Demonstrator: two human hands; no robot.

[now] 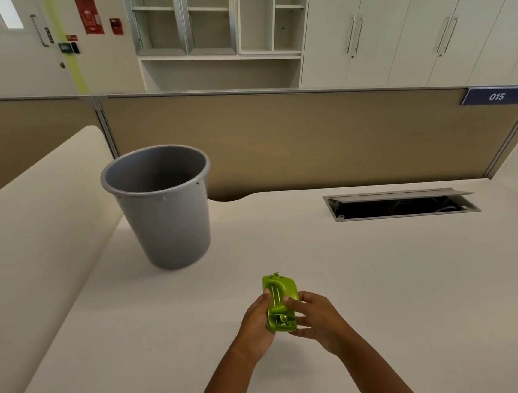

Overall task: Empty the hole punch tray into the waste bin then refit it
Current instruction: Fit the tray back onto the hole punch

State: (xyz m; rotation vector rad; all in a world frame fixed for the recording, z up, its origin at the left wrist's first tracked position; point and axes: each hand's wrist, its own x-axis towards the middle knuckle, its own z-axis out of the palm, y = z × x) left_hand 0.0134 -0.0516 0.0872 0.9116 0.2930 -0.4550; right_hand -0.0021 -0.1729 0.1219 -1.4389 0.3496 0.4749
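A bright green hole punch (281, 301) is held just above the white desk (384, 279), turned so that its metal underside faces me. My left hand (256, 325) grips its left side. My right hand (316, 316) grips its right side, fingers curled around the edge. I cannot tell whether the tray is on the punch. A grey waste bin (162, 211) stands upright on the desk, to the upper left of my hands, its mouth open and its inside dark.
An open cable hatch (402, 205) is set into the desk at the back right. A tan partition (309, 141) runs along the desk's far edge, with a blue "015" plate (496, 96). A second desk surface adjoins on the left.
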